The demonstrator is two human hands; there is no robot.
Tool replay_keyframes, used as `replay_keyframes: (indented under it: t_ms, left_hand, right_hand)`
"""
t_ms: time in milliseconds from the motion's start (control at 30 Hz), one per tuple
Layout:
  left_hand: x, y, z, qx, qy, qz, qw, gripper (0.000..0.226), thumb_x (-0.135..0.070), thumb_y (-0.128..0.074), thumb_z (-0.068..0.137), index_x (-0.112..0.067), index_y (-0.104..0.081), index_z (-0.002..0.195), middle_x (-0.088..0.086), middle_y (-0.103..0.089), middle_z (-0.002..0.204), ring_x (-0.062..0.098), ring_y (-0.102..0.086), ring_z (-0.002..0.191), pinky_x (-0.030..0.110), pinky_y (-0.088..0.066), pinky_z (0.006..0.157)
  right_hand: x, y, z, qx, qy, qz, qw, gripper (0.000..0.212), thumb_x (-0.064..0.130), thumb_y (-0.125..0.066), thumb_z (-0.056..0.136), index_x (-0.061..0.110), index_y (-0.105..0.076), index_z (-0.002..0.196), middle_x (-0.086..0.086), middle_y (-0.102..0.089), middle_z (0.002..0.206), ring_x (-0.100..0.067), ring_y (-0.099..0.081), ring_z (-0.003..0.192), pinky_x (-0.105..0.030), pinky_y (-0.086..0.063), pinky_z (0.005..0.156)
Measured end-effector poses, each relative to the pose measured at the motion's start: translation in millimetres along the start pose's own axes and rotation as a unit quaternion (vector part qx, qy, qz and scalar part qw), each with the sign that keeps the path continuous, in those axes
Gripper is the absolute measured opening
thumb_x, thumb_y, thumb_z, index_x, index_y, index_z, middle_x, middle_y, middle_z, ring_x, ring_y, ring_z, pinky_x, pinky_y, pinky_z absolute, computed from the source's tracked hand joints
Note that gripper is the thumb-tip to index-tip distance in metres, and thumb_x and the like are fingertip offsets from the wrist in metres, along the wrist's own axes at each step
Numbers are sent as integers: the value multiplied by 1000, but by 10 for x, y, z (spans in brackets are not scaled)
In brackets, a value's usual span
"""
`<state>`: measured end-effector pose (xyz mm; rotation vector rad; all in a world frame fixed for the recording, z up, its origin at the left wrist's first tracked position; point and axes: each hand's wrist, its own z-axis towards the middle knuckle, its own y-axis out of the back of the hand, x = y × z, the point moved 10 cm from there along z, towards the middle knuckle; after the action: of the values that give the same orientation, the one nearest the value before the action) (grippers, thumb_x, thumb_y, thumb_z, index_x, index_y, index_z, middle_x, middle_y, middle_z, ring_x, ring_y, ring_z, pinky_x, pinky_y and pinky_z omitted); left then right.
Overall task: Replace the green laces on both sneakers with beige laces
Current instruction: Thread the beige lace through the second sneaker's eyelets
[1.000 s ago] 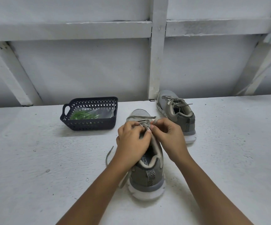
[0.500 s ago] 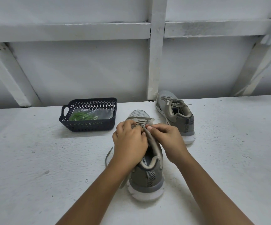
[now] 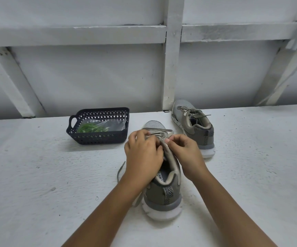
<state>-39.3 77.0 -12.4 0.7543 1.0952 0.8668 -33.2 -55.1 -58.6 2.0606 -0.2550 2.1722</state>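
A grey sneaker (image 3: 163,195) stands heel toward me at the centre of the white table, with a beige lace (image 3: 157,130) crossing its front eyelets. My left hand (image 3: 143,155) curls over the sneaker's left side and tongue. My right hand (image 3: 185,154) pinches the lace or the shoe's upper edge at its right side; which one is hidden by the fingers. A loose beige lace end (image 3: 120,172) trails on the table left of the shoe. The second grey sneaker (image 3: 195,127), laced in beige, stands behind to the right.
A dark perforated basket (image 3: 99,138) sits at the back left and holds a clear bag with green laces (image 3: 90,128). A white framed wall (image 3: 169,68) rises just behind the table's far edge.
Both hands have shifted slightly toward the toe of the near sneaker and stay pressed together over its laces. The sneakers and basket have not moved.
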Motion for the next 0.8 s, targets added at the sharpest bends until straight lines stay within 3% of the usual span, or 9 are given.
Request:
replay_keyframes:
  t_ms: [233, 367, 500, 600, 667, 700, 800]
  left_hand:
    - [4, -69, 32, 15, -3, 1, 1000, 25, -31, -48, 93, -20, -62, 110, -4, -39, 136, 19, -22, 131, 33, -21, 105]
    - [3, -45, 43, -5, -27, -39, 999, 17, -26, -51, 92, -15, -62, 101, -2, -41, 133, 19, -23, 128, 33, -24, 103]
    - [58, 49, 15, -37, -43, -133, 990, 5, -18, -59, 88, -14, -60, 86, -1, -45, 123, 17, -30, 122, 27, -25, 98]
    - [164, 200, -18, -56, -26, -249, 967, 15, -11, -58, 90, -19, -53, 79, -7, -49, 110, 9, -42, 113, 13, -27, 88]
    - [251, 283, -26, -40, 2, -368, 929, 19, -8, -52, 93, -19, -51, 78, -12, -58, 102, 1, -54, 103, 12, -35, 87]
    - [295, 314, -28, -26, 17, -453, 891, 18, -7, -47, 95, -15, -50, 80, -8, -65, 98, 2, -60, 98, 15, -41, 87]
    - [423, 382, -12, 5, 63, -691, 720, 22, -7, -31, 100, -7, -44, 82, 5, -68, 73, 18, -69, 77, 27, -56, 79]
  right_hand:
    - [37, -78, -29, 33, -1, -9, 999, 23, 23, -65, 87, 3, -66, 77, -5, -62, 68, -14, -57, 67, -31, -46, 67]
    - [33, -121, -32, 50, -13, -17, 999, 21, 22, -66, 87, 6, -66, 74, -2, -60, 63, -9, -54, 61, -24, -43, 60]
    - [33, -116, -9, 52, -21, -1, 998, 23, 18, -65, 88, -1, -63, 74, -3, -55, 61, -7, -49, 56, -18, -40, 53]
    - [3, -109, 0, 50, -32, 25, 998, 25, 17, -65, 87, -7, -65, 84, -10, -62, 70, -15, -57, 66, -26, -46, 63]
    - [-17, -102, 4, 48, -37, 29, 998, 23, 17, -65, 87, -5, -66, 84, -13, -64, 74, -19, -58, 70, -30, -47, 68]
    - [-23, -104, 5, 47, -39, 27, 998, 22, 17, -65, 88, -4, -67, 83, -13, -64, 75, -20, -59, 71, -31, -48, 69]
    - [-39, -100, 10, 42, -46, 25, 998, 20, 18, -65, 87, -2, -67, 85, -12, -66, 76, -19, -60, 71, -32, -49, 70]
